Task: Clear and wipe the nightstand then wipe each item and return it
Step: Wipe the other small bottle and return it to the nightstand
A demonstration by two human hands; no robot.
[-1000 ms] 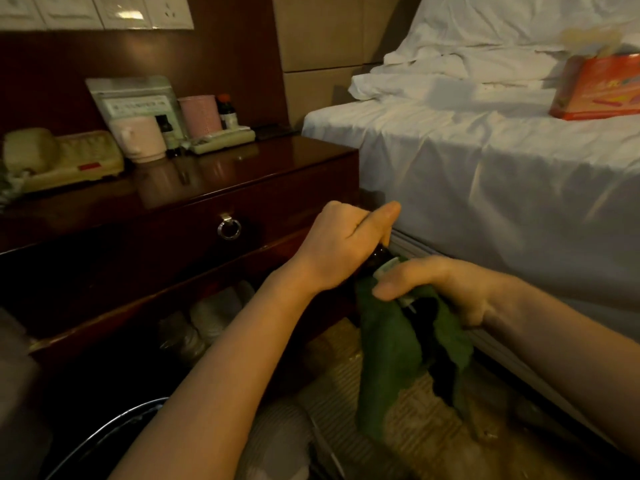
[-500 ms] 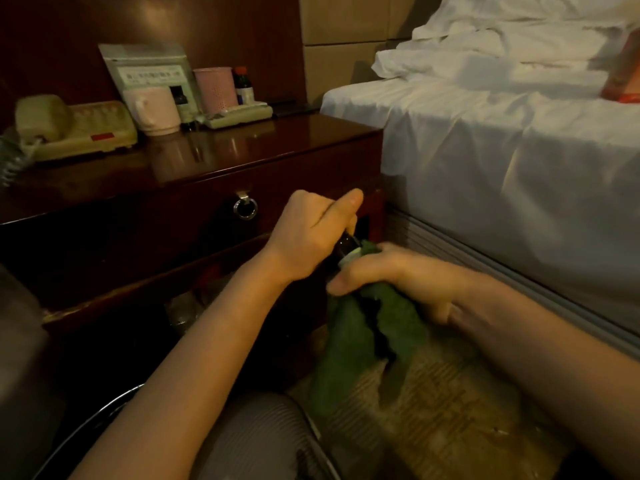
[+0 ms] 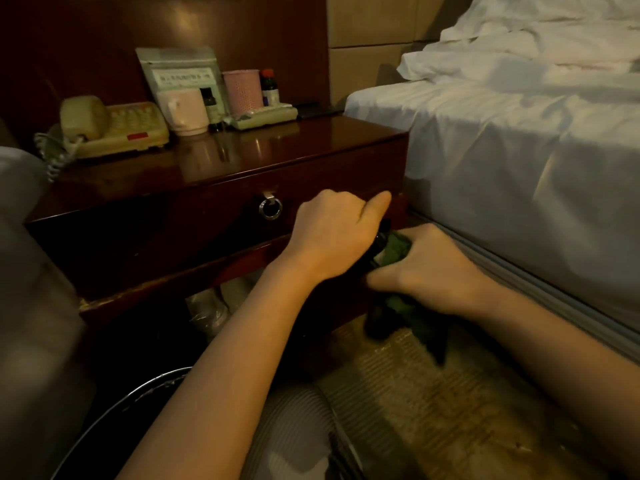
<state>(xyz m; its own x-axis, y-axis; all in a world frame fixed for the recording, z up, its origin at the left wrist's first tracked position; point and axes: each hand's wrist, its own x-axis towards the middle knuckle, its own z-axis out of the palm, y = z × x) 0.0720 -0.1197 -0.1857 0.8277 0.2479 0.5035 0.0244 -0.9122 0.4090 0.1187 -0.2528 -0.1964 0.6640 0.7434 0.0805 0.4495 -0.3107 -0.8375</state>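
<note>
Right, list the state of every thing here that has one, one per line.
Dark wooden nightstand drawer: closed.
Cream corded telephone: handset on its cradle.
Pale pink mug: upright.
Pink mesh cup: upright.
Small dark bottle: gripped by left hand.
Green cloth: bunched in right hand, around the bottle.
</note>
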